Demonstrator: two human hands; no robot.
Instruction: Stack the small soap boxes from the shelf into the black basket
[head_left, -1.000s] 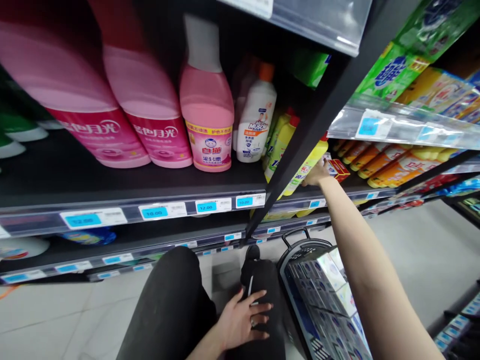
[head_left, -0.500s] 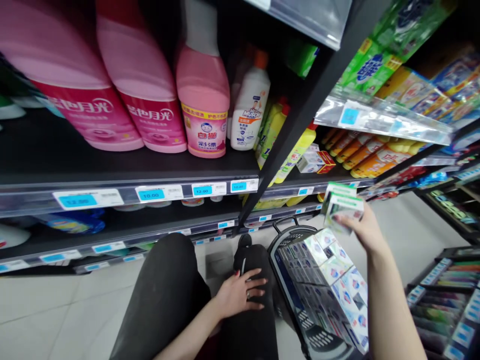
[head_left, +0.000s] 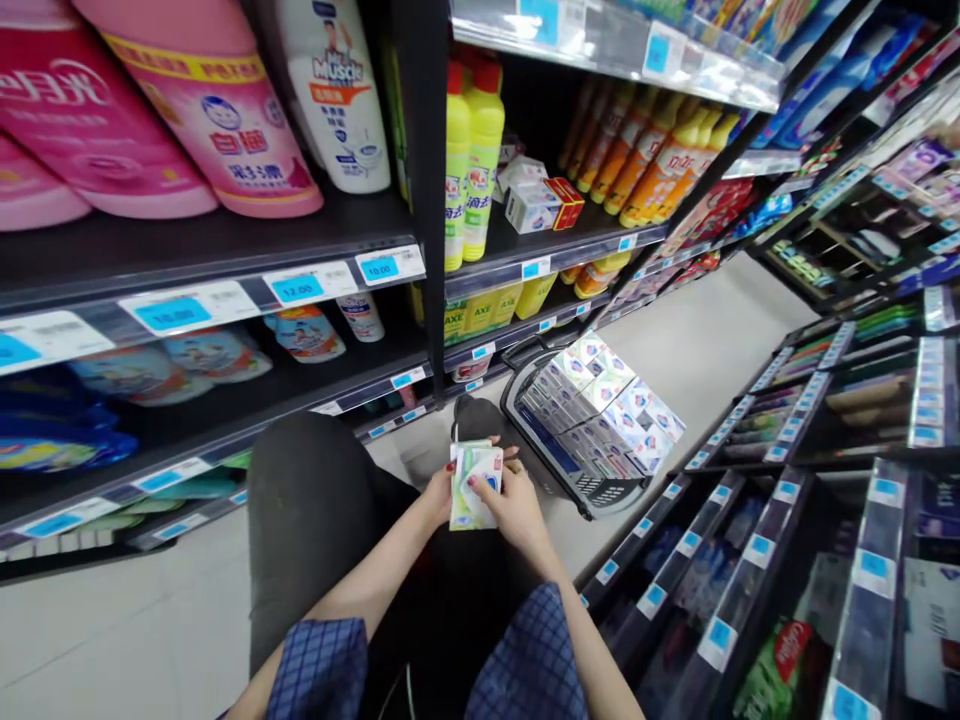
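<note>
Two white-and-green soap boxes (head_left: 478, 488) lie one against the other over my lap, held between both hands. My left hand (head_left: 438, 496) grips them from the left side, its far fingers partly hidden behind the boxes. From the right, my right hand (head_left: 521, 503) is closed on them, with the thumb across the front face. Just beyond my right hand, a dark shopping basket (head_left: 516, 408) stands on the floor, filled with neat stacks of similar white boxes (head_left: 600, 395).
On the shelf at left stand pink bottles (head_left: 225, 120) and a white cleaner bottle (head_left: 337, 95). Yellow bottles (head_left: 480, 160), a few small boxes (head_left: 534, 205) and orange bottles (head_left: 667, 165) line the shelf ahead. A low shelf rack (head_left: 720, 580) borders the right side.
My right hand has brought the boxes from above the basket back to my lap. My left hand has left my knee and now holds them too. The view has turned right.
</note>
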